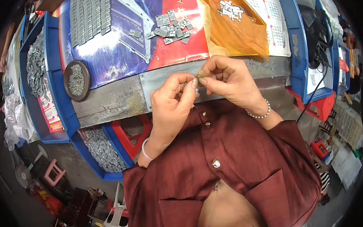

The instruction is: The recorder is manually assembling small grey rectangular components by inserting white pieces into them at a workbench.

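My left hand [174, 95] and my right hand [229, 80] meet at the fingertips over the near edge of the workbench. Thumb and forefinger of each are pinched together on something small, mostly hidden by the fingers; a bit of pale grey shows beneath the left thumb. Beyond them, a loose pile of small grey rectangular parts [170, 28] lies on a red and blue printed sheet [146, 62]. To the left, a round dark dish [86, 84] holds many tiny metal pieces [76, 80].
Grey parts stand in long rows [90, 17] at the far left. Small white pieces [230, 11] lie on an orange-brown sheet [237, 38]. Blue bins [55, 79] with grey parts flank the left side; another blue bin [300, 62] with black cables stands right. A red stool [127, 141] sits below.
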Motion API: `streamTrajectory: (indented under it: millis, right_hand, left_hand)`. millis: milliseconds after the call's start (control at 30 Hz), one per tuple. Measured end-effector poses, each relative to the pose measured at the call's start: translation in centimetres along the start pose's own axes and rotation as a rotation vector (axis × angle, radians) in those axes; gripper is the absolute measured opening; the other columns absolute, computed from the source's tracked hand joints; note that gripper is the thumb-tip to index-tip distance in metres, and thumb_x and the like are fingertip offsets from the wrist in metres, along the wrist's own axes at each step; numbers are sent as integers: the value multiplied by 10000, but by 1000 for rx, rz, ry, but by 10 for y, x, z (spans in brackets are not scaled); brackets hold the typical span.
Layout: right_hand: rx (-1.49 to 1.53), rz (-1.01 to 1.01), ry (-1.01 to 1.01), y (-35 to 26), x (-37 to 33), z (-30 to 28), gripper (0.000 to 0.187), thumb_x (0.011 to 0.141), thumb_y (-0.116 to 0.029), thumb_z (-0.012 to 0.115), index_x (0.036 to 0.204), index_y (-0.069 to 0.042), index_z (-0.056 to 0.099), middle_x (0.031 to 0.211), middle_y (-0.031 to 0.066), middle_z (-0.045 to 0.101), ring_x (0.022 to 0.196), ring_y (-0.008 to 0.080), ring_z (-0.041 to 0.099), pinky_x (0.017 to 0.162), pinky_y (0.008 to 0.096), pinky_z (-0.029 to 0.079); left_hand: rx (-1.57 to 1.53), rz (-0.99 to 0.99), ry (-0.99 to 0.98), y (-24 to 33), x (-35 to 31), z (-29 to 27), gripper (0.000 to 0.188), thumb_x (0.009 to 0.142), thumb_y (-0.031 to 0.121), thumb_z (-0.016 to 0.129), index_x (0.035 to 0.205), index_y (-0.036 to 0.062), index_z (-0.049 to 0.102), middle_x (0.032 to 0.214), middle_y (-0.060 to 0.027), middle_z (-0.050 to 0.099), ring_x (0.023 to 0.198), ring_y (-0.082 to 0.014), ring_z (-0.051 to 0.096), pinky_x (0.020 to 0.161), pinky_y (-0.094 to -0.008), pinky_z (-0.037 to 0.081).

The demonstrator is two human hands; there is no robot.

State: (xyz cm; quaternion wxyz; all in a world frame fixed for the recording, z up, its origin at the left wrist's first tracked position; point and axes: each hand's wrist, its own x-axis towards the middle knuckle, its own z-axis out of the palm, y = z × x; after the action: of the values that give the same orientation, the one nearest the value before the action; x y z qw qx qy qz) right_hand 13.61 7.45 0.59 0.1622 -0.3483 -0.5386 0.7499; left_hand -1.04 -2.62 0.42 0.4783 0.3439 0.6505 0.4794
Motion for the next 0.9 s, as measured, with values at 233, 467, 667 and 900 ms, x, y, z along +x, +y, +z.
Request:
streamTrajectory:
  millis: [233,467,667,900]
  right_hand:
    - [162,-16,18,-2,0,1,81,866,-33,612,930,1,575,837,9,591,725,53,561,643,204,472]
    - [-384,-495,72,-1,0,1,201,778,26,632,974,0,590,911,65,625,782,180,610,724,305,493]
    - [-667,-733,55,4,1,-1,211,742,69,650,935,-6,609,916,108,644,826,239,637,744,313,496]
    - [-26,-232,125,7,0,-2,110,856,-7,616,953,15,571,902,55,632,804,104,610,720,252,504]
  left_hand:
    - [-340,-202,-72,5,5,-3,121,923,87,569,961,-23,601,719,-26,634,564,-50,569,462,-173,421]
    - [-589,-269,-75,-5,7,-5,128,926,84,556,978,-25,596,763,-48,630,572,-72,586,456,-164,436]
    - [-643,-255,-124,-10,9,-4,138,932,85,547,986,-30,601,766,-55,634,572,-82,591,446,-169,444]
    - [-504,-253,-61,1,6,3,163,933,107,563,986,-40,611,768,-66,656,575,-77,591,480,-177,452]
